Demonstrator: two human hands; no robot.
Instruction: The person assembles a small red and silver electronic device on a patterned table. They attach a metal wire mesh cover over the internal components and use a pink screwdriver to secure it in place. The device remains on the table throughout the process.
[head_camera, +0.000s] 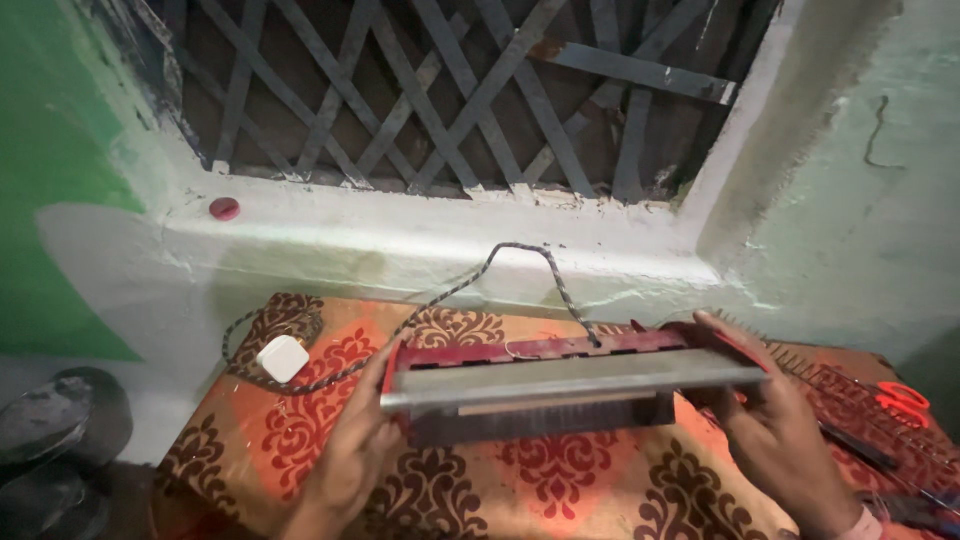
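Long red metal appliance (560, 385), box-shaped with a flat grey metal strip along its near top edge and slots along the red far edge, is held up level just above the middle of the bench (250, 470). Dark recess under the grey strip; what sits inside it is not clear. Left hand (350, 450) clamps the left end, fingers wrapped round the red side wall, grip closed on the appliance. Right hand (770, 420) clamps the right end the same way, thumb over the top, grip closed on the appliance.

A braided black-and-white cord (520, 250) leaves the far top of the appliance, arches up, then runs left across the bench to a white square plug (283, 358) lying flat on the cloth, left of the left hand.

The bench is covered in an orange cloth with dark red and brown floral pattern, soft and a bit rumpled at the near-left corner.

Right edge of the bench: red-handled scissors (905, 400) and some dark thin tools near them, too blurred to tell apart.

Far side: white rough plaster window ledge (400, 235) with a small red round cap (224, 208) on it at left, and a dark metal lattice grille (450, 90) above. Green painted wall at left.
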